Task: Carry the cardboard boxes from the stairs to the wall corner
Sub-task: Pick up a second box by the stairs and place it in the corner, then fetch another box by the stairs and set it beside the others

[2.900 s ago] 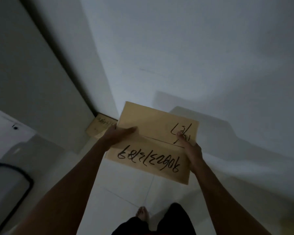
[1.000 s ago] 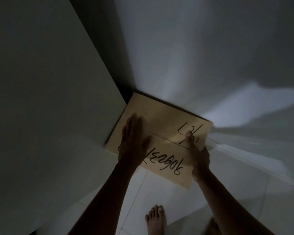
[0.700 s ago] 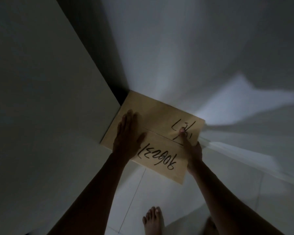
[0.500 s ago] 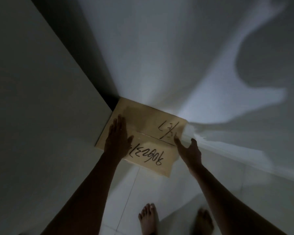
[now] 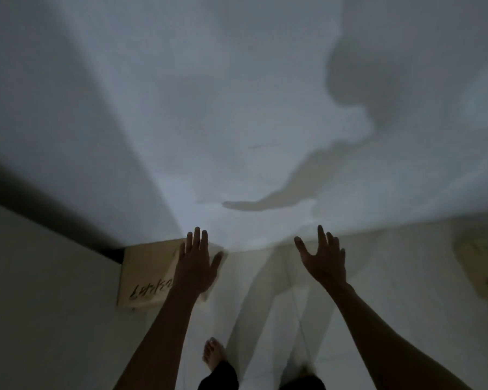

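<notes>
A flattened tan cardboard box (image 5: 147,274) with black handwriting lies in the wall corner at lower left, pressed against the left wall. My left hand (image 5: 196,263) hovers over the box's right part with fingers spread and holds nothing. My right hand (image 5: 323,257) is raised to the right of the box, well apart from it, also spread and empty. Whether other boxes lie under the top one cannot be made out.
A pale wall (image 5: 237,108) fills the upper view with my shadow on it. A grey wall (image 5: 40,305) stands at the left. The tiled floor (image 5: 392,277) extends right, where a blurred tan object (image 5: 479,266) lies. My bare foot (image 5: 213,353) stands below the box.
Both hands have let go of the box and lifted off it. The box stays in the corner. The view has swung up and to the right.
</notes>
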Available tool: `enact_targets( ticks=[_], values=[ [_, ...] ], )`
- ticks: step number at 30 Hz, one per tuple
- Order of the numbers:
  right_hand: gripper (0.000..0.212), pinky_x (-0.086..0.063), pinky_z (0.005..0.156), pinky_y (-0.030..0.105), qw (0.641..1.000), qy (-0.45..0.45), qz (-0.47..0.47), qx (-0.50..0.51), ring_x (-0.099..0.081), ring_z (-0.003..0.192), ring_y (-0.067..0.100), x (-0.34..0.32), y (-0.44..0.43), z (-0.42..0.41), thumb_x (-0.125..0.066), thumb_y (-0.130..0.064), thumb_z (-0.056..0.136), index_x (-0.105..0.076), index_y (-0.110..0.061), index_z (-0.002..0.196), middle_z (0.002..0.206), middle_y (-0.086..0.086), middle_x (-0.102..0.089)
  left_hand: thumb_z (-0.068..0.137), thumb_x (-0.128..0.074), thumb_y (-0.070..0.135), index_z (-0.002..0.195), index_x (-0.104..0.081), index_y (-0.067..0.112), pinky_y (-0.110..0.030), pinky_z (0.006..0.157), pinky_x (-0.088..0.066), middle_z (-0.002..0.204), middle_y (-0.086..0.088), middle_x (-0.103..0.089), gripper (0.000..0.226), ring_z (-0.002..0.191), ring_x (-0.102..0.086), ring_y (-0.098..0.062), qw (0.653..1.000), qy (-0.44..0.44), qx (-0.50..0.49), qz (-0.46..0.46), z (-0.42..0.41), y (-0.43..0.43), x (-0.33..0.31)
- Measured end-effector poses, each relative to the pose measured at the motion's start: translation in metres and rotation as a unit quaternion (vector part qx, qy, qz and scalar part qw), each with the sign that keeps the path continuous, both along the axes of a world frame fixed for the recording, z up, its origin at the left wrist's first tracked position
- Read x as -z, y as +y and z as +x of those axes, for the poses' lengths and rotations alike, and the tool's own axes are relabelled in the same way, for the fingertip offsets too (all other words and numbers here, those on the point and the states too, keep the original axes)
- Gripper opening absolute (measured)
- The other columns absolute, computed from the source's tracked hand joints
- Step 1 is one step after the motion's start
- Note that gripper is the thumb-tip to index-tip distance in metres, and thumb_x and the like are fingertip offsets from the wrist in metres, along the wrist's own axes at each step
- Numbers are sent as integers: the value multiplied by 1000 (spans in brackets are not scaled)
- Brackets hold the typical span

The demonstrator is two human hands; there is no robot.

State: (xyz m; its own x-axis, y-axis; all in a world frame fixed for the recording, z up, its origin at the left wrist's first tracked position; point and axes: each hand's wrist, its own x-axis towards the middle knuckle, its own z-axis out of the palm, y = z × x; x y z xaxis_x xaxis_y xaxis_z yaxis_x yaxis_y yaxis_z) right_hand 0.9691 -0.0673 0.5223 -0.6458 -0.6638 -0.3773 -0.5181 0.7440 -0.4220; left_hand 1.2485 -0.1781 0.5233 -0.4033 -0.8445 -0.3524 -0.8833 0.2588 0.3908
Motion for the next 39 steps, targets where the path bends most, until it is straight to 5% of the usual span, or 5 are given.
enact_targets(
  ticks=[13, 19, 24, 36, 39],
  values=[
    [92, 13, 127, 59, 977, 128, 26, 168, 11, 162, 40, -106, 304, -209, -20, -79, 97, 1, -27, 169, 177, 13, 5, 99, -20, 65, 159, 9, 19, -49, 125, 8, 168, -4, 14, 82, 155, 13, -29, 944, -25, 321, -72, -316, 143, -97],
    [93, 11, 128, 60, 964, 111, 43, 240, 12, 162, 40, -104, 395, -286, -18, -80, 96, 2, -26, 169, 177, 15, 6, 65, 18, 89, 159, 12, 23, -44, 121, 14, 164, 0, 21, 115, 154, 15, -28, 901, 13, 428, -78, -456, 240, -112],
    [94, 9, 128, 60, 949, 94, 53, 296, 12, 162, 40, -93, 439, -350, -17, -80, 96, 2, -26, 169, 177, 15, 5, 96, -16, 69, 160, 7, 20, -46, 125, 8, 168, -4, 13, 84, 155, 12, -29, 880, 5, 468, -81, -558, 274, -114],
    [97, 4, 129, 63, 901, 50, 86, 422, 6, 162, 43, -62, 494, -556, -20, -82, 94, 1, -26, 170, 177, 15, 3, 71, 11, 84, 159, 9, 18, -44, 122, 11, 168, -7, 14, 111, 155, 13, -30, 835, -31, 548, -37, -822, 303, -75],
    [97, 4, 127, 62, 892, 31, 89, 441, 6, 162, 44, -54, 505, -609, -22, -82, 93, 0, -26, 170, 177, 16, 2, 95, -14, 70, 160, 6, 18, -47, 125, 6, 169, -9, 12, 86, 155, 11, -32, 825, -46, 563, -23, -893, 318, -65]
  ],
)
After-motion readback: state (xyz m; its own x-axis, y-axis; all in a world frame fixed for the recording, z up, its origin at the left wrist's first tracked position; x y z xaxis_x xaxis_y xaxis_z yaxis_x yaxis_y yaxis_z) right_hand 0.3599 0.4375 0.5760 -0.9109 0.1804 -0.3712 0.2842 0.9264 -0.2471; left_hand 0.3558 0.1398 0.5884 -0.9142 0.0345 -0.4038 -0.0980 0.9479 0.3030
